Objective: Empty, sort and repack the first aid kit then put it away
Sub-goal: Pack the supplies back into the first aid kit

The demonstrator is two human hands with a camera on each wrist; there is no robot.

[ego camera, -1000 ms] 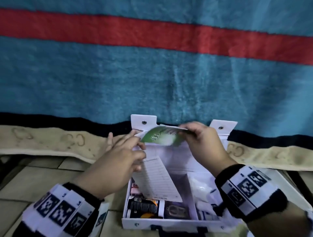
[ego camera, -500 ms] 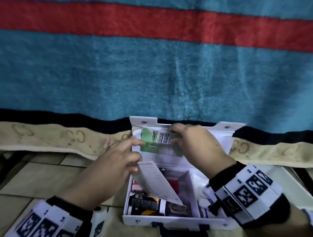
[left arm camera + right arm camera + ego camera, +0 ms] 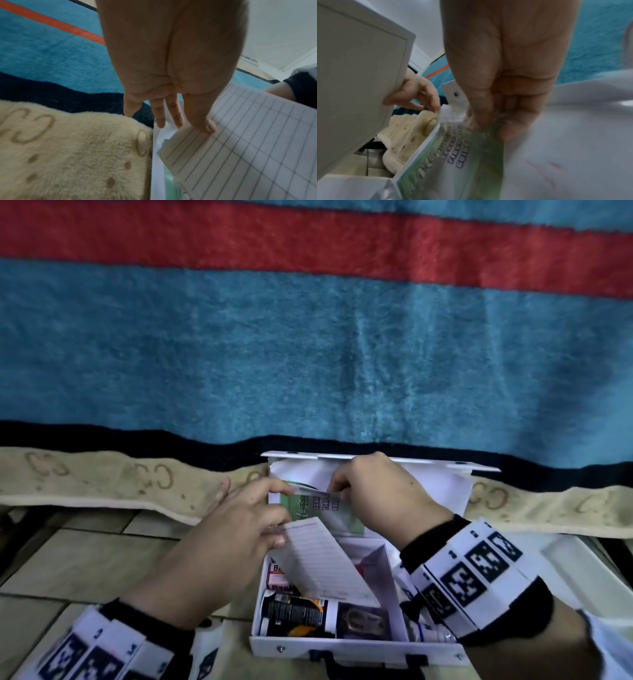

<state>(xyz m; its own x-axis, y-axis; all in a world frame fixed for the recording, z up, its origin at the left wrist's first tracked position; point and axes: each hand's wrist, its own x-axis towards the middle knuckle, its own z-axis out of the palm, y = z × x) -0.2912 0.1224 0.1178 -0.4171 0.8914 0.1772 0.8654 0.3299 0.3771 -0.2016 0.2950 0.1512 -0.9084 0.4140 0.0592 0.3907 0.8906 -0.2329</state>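
The white first aid kit (image 3: 342, 649) lies open on the floor, its lid (image 3: 442, 491) standing up against the blanket. My right hand (image 3: 337, 491) pinches the top edge of a green first aid guide leaflet (image 3: 322, 508), which sits low against the lid's inside and shows close up in the right wrist view (image 3: 450, 162). My left hand (image 3: 279, 523) pinches a white lined sheet (image 3: 322, 563) between thumb and fingers, and the sheet slants down over the kit's left compartment. A black-labelled bottle (image 3: 294, 614), a dark packet (image 3: 363, 619) and a pink-and-white box (image 3: 276, 575) lie inside.
A blue blanket with a red stripe (image 3: 308, 244) hangs behind the kit, with its beige fleece border (image 3: 102, 484) along the floor. Tiled floor (image 3: 85, 559) lies to the left. A white flat panel (image 3: 582, 570) sits at the right, beside my right forearm.
My right hand has brought the green leaflet down from above the lid and against its inside. The lid has tipped further back. My left hand still holds the lined sheet.
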